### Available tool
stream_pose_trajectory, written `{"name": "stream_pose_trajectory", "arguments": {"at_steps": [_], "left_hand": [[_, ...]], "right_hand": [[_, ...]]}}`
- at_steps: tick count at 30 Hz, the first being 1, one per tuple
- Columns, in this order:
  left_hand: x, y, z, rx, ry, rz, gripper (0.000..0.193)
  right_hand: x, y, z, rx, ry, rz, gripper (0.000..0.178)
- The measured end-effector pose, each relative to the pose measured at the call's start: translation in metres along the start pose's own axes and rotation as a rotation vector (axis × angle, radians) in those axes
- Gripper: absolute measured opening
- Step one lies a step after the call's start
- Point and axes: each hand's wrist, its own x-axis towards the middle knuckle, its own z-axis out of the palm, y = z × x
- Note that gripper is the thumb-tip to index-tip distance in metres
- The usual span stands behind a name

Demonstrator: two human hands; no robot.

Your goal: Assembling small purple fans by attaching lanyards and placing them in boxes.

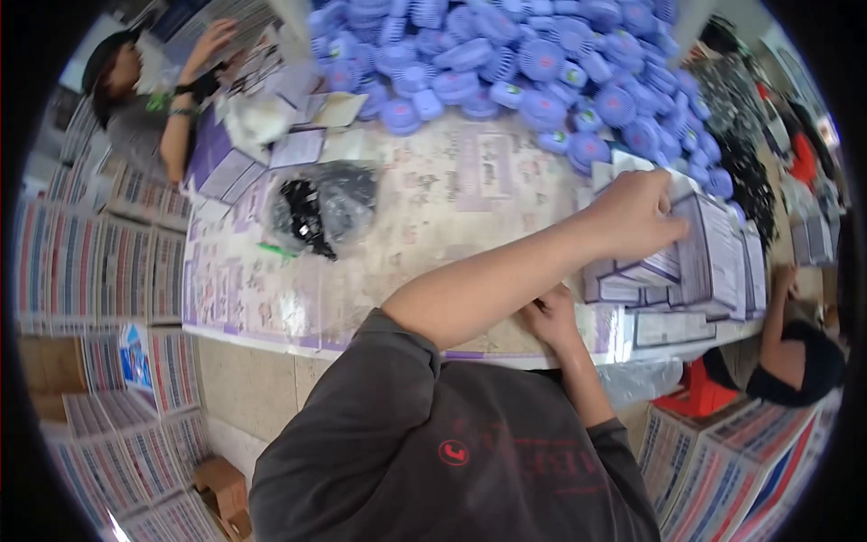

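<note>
Left hand (637, 217): is curling its fingers over the boxes (709, 257); whether they are pinching one, I cannot tell.
Right hand (553, 318): is showing near the table (433, 199) edge; finger state unclear.
Boxes: are standing stacked at right.

L arm (501, 282) extd rightwd, L hand (637, 215) curled, R hand (554, 318) lower

- A clear plastic bag (352, 191) lies on the table (433, 203), with a black bundle (302, 217) in or on it.
- A co-worker (144, 135) in a dark cap stands at the table's far left.
- Tall striped stacks (68, 262) line the left side.
- A brown cardboard box (224, 488) sits on the tiled floor (257, 379).
- At lower right, a red object (695, 395) is beside another person (784, 361).
</note>
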Motion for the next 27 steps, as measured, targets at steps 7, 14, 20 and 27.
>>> {"name": "stream_pose_trajectory", "arguments": {"at_steps": [7, 14, 20, 27], "left_hand": [[-0.081, -0.077, -0.223, 0.738, 0.722, -0.106, 0.044], [-0.159, -0.115, -0.359, 0.702, 1.281, -0.52, 0.079], [-0.148, -0.059, -0.274, 0.533, 0.958, -0.189, 0.086], [-0.145, -0.032, -0.133, 1.328, -0.125, 0.496, 0.054]], "right_hand": [[0.006, -0.001, -0.003, -0.063, -0.069, -0.093, 0.011], [0.008, -0.003, 0.003, -0.07, -0.057, -0.116, 0.01], [-0.003, -0.009, -0.011, -0.165, -0.13, -0.179, 0.014], [0.039, -0.039, -0.073, -0.338, 0.096, -0.335, 0.028]]}}
